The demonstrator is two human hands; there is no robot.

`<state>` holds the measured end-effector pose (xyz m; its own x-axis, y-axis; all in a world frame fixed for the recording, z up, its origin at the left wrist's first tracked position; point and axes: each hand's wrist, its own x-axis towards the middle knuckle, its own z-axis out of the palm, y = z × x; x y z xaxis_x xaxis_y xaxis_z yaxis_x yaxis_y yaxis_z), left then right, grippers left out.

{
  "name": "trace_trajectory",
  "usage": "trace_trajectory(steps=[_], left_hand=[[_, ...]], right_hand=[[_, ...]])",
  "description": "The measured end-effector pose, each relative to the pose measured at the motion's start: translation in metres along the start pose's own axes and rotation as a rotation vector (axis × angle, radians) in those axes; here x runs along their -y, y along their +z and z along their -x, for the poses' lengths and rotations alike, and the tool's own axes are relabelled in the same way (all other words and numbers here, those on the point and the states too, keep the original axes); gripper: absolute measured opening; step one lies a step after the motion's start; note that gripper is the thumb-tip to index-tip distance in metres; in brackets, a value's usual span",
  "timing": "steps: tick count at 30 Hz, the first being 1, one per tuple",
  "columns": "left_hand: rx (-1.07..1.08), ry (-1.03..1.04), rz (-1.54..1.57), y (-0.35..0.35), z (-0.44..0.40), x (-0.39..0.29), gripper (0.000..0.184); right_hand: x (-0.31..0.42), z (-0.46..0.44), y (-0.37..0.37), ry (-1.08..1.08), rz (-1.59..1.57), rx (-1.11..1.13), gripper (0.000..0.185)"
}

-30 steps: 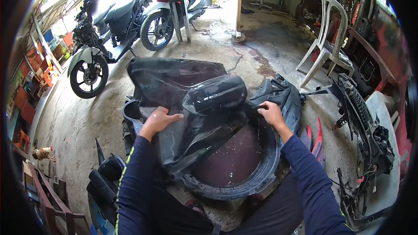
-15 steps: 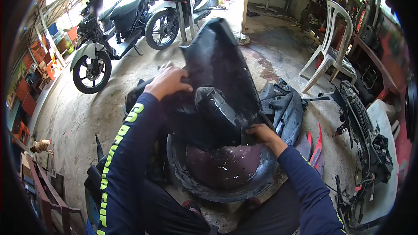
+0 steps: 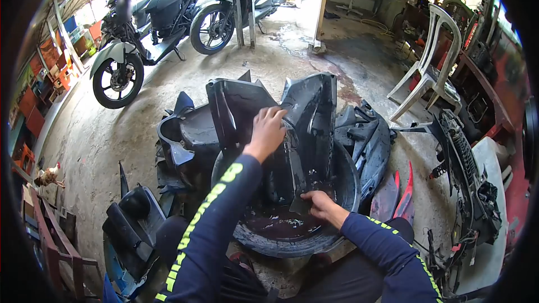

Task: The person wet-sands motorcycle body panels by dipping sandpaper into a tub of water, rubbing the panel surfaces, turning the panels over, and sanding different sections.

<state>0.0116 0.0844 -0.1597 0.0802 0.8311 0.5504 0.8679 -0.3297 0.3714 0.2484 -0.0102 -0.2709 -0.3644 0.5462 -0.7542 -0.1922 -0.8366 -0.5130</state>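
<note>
A black plastic motorcycle fairing panel (image 3: 311, 104), wet and glossy, stands tilted in a round dark tub (image 3: 351, 191). Its two upper wings spread apart above the rim, and its lower end reaches into the dark liquid (image 3: 281, 227). My left hand (image 3: 266, 132) is at the middle of the panel, fingers bent over the edge between the wings. Lower down, my right hand (image 3: 323, 205) pinches the panel's bottom corner between thumb and fingers. The fingertips of my left hand are partly hidden.
More dark fairing parts lie left (image 3: 193, 129) and right (image 3: 368, 146) of the tub, with red-tipped panels (image 3: 401, 196) nearby. A motorcycle frame part (image 3: 466, 174) leans at right. Behind stand a white plastic chair (image 3: 429, 73) and scooters (image 3: 151, 39). A chicken (image 3: 49, 175) is at far left.
The panel has come down into the tub and turned, its wings now showing. My left hand moved right and down, from the side to the middle; my right hand moved slightly lower.
</note>
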Motion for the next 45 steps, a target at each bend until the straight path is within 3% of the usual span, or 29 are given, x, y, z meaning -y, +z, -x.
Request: trace_trajectory(steps=[2,4,6,8,9,10,11,13,16,18,19,21,24,26,27,28,29,30,31,34,36,38,40,42,43,45], left_hand=[[-0.007,-0.307,0.132,0.005,0.033,-0.013,0.033],[0.193,-0.554,0.344,0.005,0.069,-0.019,0.025],[0.582,-0.556,0.186,0.001,0.101,-0.024,0.040],[0.749,-0.552,0.108,0.007,0.131,-0.023,0.061],[0.751,-0.555,0.109,0.010,0.146,-0.028,0.061],[0.726,-0.551,-0.005,0.013,0.158,-0.033,0.072],[0.700,-0.545,-0.118,0.015,0.166,-0.034,0.084],[0.785,-0.597,-0.054,0.035,0.176,-0.019,0.086],[0.927,-0.642,0.071,0.038,0.165,-0.014,0.085],[0.987,-0.705,0.125,0.028,0.161,-0.019,0.081],[0.950,-0.646,0.112,0.040,0.172,-0.012,0.077],[1.004,-0.719,0.152,0.039,0.171,-0.016,0.075],[1.056,-0.874,0.256,0.045,0.178,-0.016,0.071],[1.066,-0.566,0.222,0.066,0.194,0.000,0.062],[1.229,0.221,-0.112,0.060,0.191,0.004,0.043],[1.230,0.221,-0.109,0.063,0.193,-0.001,0.043],[1.177,-0.521,0.492,0.066,0.198,-0.006,0.036],[0.936,-1.253,1.073,0.069,0.201,-0.009,0.029],[0.932,-1.250,1.076,0.071,0.199,-0.009,0.029],[0.884,-1.360,1.126,0.083,0.198,-0.002,0.025],[0.911,-1.357,0.856,0.084,0.192,-0.005,0.020],[0.862,-1.346,0.920,0.083,0.200,-0.006,0.021],[0.814,-1.328,0.993,0.087,0.201,-0.009,0.023],[0.534,-1.595,1.324,0.086,0.197,-0.023,0.031],[0.529,-1.595,1.334,0.083,0.195,-0.031,0.031],[0.260,-1.142,1.362,0.076,0.197,-0.043,0.047]], right_hand=[[-0.006,-0.002,0.001,-0.068,0.107,-0.051,0.011],[-0.012,-0.007,0.002,-0.137,0.216,-0.044,0.015],[-0.019,-0.020,-0.005,-0.285,0.448,-0.041,0.024],[-0.019,-0.031,-0.010,-0.285,0.498,-0.018,0.033],[-0.014,-0.023,-0.006,-0.325,0.650,-0.068,0.035],[-0.008,-0.018,0.000,-0.369,0.801,-0.118,0.037],[0.000,-0.019,-0.005,-0.308,0.876,-0.072,0.043],[0.020,-0.013,-0.010,-0.252,1.080,-0.093,0.039],[0.030,-0.060,-0.054,-0.257,1.550,-0.441,0.037],[0.032,-0.075,-0.079,-0.288,1.608,-0.540,0.040],[0.030,-0.084,-0.088,-0.273,1.609,-0.532,0.040],[0.032,-0.090,-0.087,-0.308,1.623,-0.448,0.039],[0.033,-0.060,-0.044,-0.410,1.167,-0.231,0.036],[0.039,-0.043,-0.022,-0.438,0.983,-0.127,0.037],[0.050,-0.022,-0.003,-0.448,1.001,-0.073,0.036],[0.056,-0.010,0.006,-0.462,1.019,-0.016,0.036],[0.052,-0.010,0.004,-0.458,1.018,-0.015,0.036],[0.051,-0.009,0.001,-0.499,1.244,-0.196,0.037],[0.054,-0.008,-0.001,-0.542,1.468,-0.388,0.037],[0.025,-0.026,-0.043,-0.428,1.623,-0.522,0.032],[0.020,-0.040,-0.046,-0.388,1.652,-0.469,0.031],[0.025,-0.045,-0.042,-0.343,1.677,-0.415,0.031],[0.055,-0.026,-0.017,-0.462,1.096,-0.196,0.035],[0.072,-0.001,0.016,-1.086,1.226,-0.234,0.033],[0.078,0.010,0.032,-1.086,1.236,-0.231,0.033],[0.082,0.025,0.061,-1.334,1.222,-0.125,0.035]])
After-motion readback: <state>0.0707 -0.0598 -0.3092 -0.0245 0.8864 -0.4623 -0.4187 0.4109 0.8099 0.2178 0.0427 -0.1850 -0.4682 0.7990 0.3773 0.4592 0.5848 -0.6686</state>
